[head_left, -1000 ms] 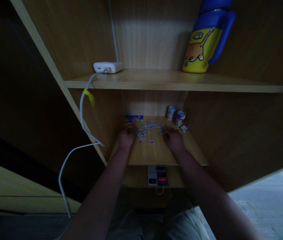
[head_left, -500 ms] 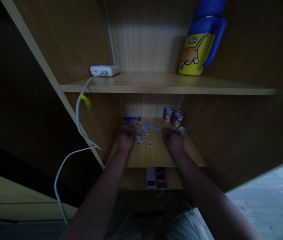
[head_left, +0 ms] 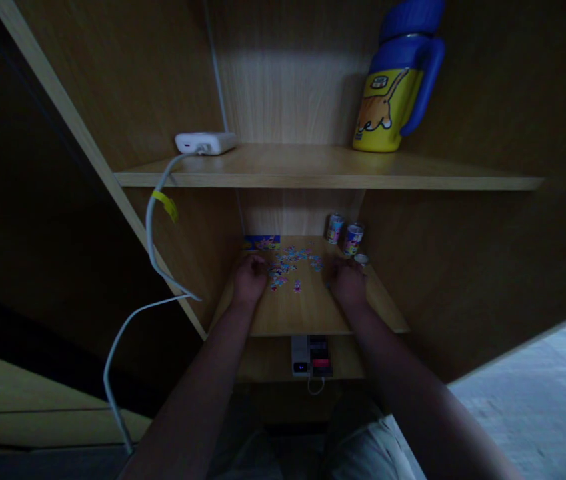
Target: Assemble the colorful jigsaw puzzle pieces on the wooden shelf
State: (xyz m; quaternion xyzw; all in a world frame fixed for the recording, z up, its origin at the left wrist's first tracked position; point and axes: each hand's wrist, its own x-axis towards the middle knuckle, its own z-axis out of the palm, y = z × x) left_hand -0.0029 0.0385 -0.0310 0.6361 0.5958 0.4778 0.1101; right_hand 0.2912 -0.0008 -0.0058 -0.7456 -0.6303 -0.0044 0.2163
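Several small colourful puzzle pieces (head_left: pixel 290 263) lie scattered on the lower wooden shelf (head_left: pixel 307 313). My left hand (head_left: pixel 249 279) rests at their left edge with its fingers curled; what they hold, if anything, is hidden. My right hand (head_left: pixel 347 281) lies to the right of the pieces, fingers bent down onto the shelf, and I cannot see anything in it. A blue picture card (head_left: pixel 261 243) lies flat at the back, just beyond my left hand.
Two small printed cans (head_left: pixel 344 233) and a round lid (head_left: pixel 361 259) stand at the back right. On the upper shelf (head_left: pixel 323 170) sit a white charger (head_left: pixel 205 142) with a hanging cable (head_left: pixel 150 233) and a yellow-blue jug (head_left: pixel 395 80). A small device (head_left: pixel 311 353) lies below.
The view has drifted slightly so everything sits a little further left. Both hands stay at the pieces with only small shifts.
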